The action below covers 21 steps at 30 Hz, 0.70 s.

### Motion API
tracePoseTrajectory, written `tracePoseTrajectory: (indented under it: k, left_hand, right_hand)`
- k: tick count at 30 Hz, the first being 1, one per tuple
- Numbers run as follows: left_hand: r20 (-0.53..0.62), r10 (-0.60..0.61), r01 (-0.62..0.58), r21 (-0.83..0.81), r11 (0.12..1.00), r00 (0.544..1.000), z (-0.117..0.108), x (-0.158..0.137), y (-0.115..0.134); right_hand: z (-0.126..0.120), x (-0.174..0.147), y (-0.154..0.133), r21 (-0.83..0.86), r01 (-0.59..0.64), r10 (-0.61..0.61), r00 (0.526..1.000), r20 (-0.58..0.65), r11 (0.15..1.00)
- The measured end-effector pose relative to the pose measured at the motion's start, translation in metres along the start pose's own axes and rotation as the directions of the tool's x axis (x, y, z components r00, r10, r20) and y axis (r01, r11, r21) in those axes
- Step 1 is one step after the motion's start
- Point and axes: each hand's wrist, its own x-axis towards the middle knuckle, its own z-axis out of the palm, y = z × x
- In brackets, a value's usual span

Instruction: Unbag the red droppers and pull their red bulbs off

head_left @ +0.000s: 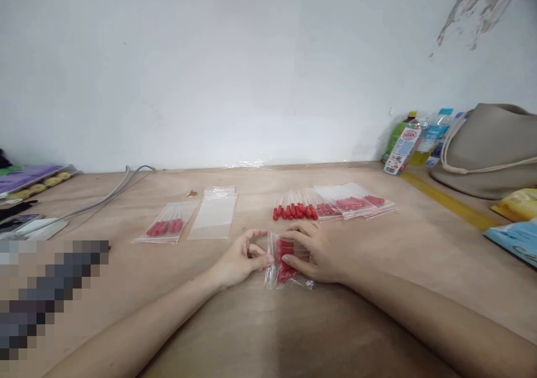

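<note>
A clear plastic zip bag (272,277) holding several red-tipped sticks (287,259) lies sideways on the table between my hands. My left hand (240,259) has its thumb and fingers at the bag's left edge, curled around it. From the right, my right hand (325,252) grips the bag, thumb in front over the red tips and fingers behind. Just beyond is a row of loose red-tipped sticks (296,211). Several filled bags (354,202) overlap to the right of that row. Another filled bag (165,224) lies on the left, beside flat empty bags (213,216).
Bottles (405,146) and a grey-brown hat (486,149) stand at the back right, with a yellow packet (518,203) and a blue packet (514,238) nearer. A cable (107,199) crosses the left side. Purple-and-yellow packaging (36,182) lies at the far left. A wall (251,76) closes the back.
</note>
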Motion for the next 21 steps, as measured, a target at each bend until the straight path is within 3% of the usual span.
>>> tracePoseTrajectory:
  k: [7,11,14,21]
  left_hand:
    - [0.077,0.037,-0.04,0.03,0.999,0.996,-0.001,0.001,-0.001]
    - [0.096,0.049,-0.051,0.019,0.999,0.994,-0.001,0.002,-0.004]
    - [0.121,0.051,-0.055,0.023,0.998,0.991,-0.003,0.002,-0.006]
    - [0.224,0.051,-0.055,0.015,0.998,0.973,-0.007,0.001,0.001]
  right_hand:
    - [0.003,0.023,-0.008,-0.119,0.306,-0.301,0.952,0.06,0.944]
    - [0.009,0.024,-0.005,-0.141,0.407,-0.41,0.912,0.009,0.903]
    - [0.014,0.021,-0.001,-0.122,0.432,-0.438,0.898,-0.032,0.894]
    - [0.015,0.016,-0.005,-0.113,0.385,-0.393,0.917,-0.064,0.916]
